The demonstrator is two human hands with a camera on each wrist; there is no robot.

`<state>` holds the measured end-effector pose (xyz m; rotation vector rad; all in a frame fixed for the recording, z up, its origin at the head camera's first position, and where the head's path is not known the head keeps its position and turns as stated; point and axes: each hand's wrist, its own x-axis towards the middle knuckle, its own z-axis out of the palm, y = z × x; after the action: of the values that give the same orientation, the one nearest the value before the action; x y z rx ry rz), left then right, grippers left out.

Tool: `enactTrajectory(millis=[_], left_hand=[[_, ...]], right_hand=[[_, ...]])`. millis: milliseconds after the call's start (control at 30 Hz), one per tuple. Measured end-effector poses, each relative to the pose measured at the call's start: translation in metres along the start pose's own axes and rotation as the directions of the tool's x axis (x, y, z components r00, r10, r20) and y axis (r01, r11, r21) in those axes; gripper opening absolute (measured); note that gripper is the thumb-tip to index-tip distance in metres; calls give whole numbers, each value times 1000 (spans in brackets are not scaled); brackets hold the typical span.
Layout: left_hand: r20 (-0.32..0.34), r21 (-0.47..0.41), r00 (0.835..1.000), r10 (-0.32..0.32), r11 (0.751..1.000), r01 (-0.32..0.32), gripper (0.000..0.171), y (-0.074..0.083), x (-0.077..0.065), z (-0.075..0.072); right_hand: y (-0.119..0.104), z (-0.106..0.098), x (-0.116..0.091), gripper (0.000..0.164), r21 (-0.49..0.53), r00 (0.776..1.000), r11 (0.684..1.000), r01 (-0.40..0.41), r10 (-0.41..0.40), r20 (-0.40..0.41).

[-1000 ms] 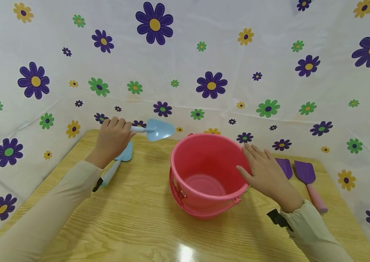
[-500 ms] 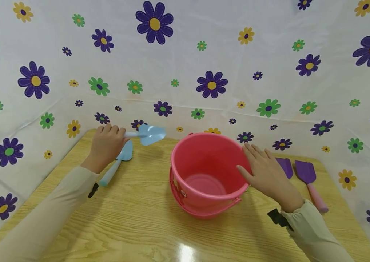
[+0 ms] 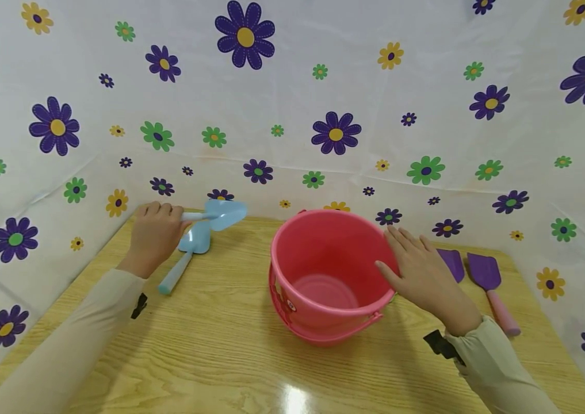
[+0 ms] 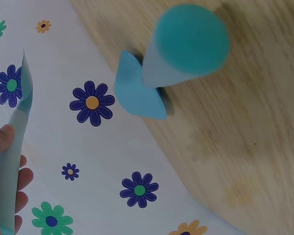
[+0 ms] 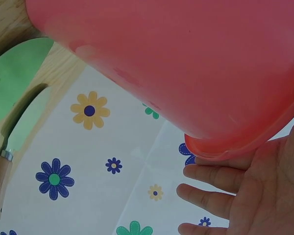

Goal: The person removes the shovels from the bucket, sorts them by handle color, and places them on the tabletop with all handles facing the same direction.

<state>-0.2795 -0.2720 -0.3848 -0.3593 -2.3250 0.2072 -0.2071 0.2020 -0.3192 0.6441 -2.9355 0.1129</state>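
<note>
My left hand (image 3: pixel 155 236) grips the pale handle of a light blue toy trowel (image 3: pixel 226 214), its blade pointing right and raised at the table's back left. In the left wrist view, thumb and fingers wrap the trowel's handle (image 4: pixel 9 171). Below it a second light blue toy shovel (image 3: pixel 196 238) with a teal-ended handle lies on the table. A red-pink toy bucket (image 3: pixel 318 328) stands upright in the middle, nothing visible inside. My right hand (image 3: pixel 424 276) rests at its right rim, fingers straight; the right wrist view shows the fingers (image 5: pixel 210 200) spread beside the rim.
Two purple toy shovels (image 3: pixel 485 271) lie at the right, one partly hidden by my right hand. Beyond the bucket, the right wrist view shows a round green thing (image 5: pixel 14 78) and a knife-shaped tool (image 5: pixel 27 120) with a wooden-looking handle. A flowered sheet (image 3: pixel 292 103) encloses the wooden table (image 3: pixel 209 345).
My left hand has moved left and slightly down with the trowel, which now overlaps the lying blue shovel in the head view. My right hand and the bucket have stayed in place.
</note>
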Motion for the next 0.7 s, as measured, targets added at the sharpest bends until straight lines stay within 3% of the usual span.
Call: enactTrajectory(millis=[267, 700], left_hand=[[-11, -22, 997, -78, 997, 78, 34, -11, -12, 2], [24, -25, 976, -218, 975, 219, 34, -30, -28, 8]], right_hand=[[-1, -1, 0, 67, 3, 1000, 1000, -3, 3, 1], [-1, -1, 0, 67, 2, 1000, 1000, -4, 4, 5]])
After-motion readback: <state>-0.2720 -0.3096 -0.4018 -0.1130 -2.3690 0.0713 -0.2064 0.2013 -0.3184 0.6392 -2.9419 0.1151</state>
